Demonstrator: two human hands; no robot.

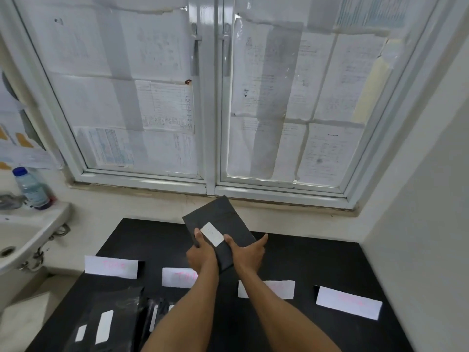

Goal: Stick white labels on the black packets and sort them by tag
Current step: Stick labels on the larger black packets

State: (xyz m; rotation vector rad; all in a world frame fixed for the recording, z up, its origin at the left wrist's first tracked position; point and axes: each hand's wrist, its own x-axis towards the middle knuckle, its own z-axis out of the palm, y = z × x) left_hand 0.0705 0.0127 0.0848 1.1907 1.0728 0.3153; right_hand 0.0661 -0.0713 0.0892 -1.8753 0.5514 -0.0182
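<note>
1. L grip [203,255] and R grip [247,252] both pinch the black packet [228,219]. Each has its thumb on the packet's face and fingers behind. It's held tilted in the air above the counter [304,262], over its far-middle part, not resting on it.
2. The white label [212,234] sits on the packet's face between the two thumbs. My read: label is on, so the step in hand is pressing it flat, then sorting.
3. To do it well: rub the thumbs outward from the label's centre to its edges so no corner lifts. Support from behind w/ the fingers, since the packet looks thin and prob. flexes.
4. Four tag cards cross the counter's middle: far-left card [111,266], second card [177,276], third card [279,288], far-right card [349,302]. The pink writing on them is too blurred to read, and so is the label's text.
5. Read the label before lowering and match it to a card. My forearms hide part of the second and third cards, so I should pull the arms back to check.
6. Other labelled packets [116,318] lie at the counter's near-left corner, in front of the far-left card. I'd set this one down w/ its label up, in front of its own card and apart from that pile.
7. A sink [30,235] sits off the counter's left edge. Avoid swinging that way.
</note>
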